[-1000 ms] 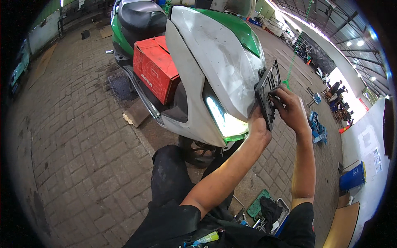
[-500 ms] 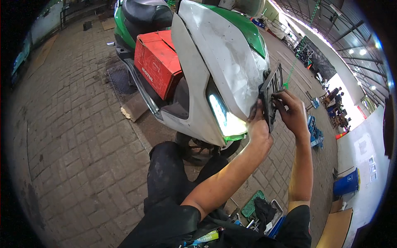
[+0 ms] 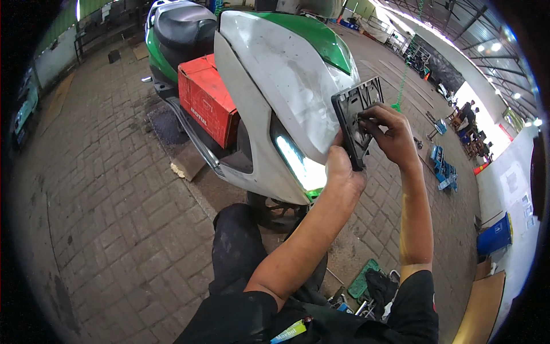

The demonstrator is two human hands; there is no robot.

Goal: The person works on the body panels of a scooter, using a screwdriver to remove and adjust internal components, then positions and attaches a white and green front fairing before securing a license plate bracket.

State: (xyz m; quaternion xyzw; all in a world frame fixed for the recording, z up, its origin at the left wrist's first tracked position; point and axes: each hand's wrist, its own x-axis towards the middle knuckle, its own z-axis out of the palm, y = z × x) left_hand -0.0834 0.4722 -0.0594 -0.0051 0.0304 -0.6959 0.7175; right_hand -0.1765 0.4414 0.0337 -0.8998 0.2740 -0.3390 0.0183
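Observation:
A flat black plastic frame (image 3: pixel 347 117), ribbed on its inner face like a number-plate holder, is held up at the front of a white and green scooter (image 3: pixel 286 74). My left hand (image 3: pixel 342 164) is closed on its lower edge, with the fingers partly hidden behind it. The fingers of my right hand (image 3: pixel 395 133) are pinched together against the middle of the frame. Whatever lies between those fingertips is too small to make out. Below and left of the frame, the scooter's headlight (image 3: pixel 298 163) glows.
A red cardboard box (image 3: pixel 203 97) sits on the scooter's footboard. Tools and a dark cloth (image 3: pixel 381 289) lie by a green case (image 3: pixel 363 278) near my right elbow. A blue metal toolbox (image 3: pixel 444 169) stands on the paving at the right, and a blue bin (image 3: pixel 495 235) by the wall.
The frame has turned, so more of its ribbed face shows. Both hands have shifted slightly left and up with it, and my view has moved a little.

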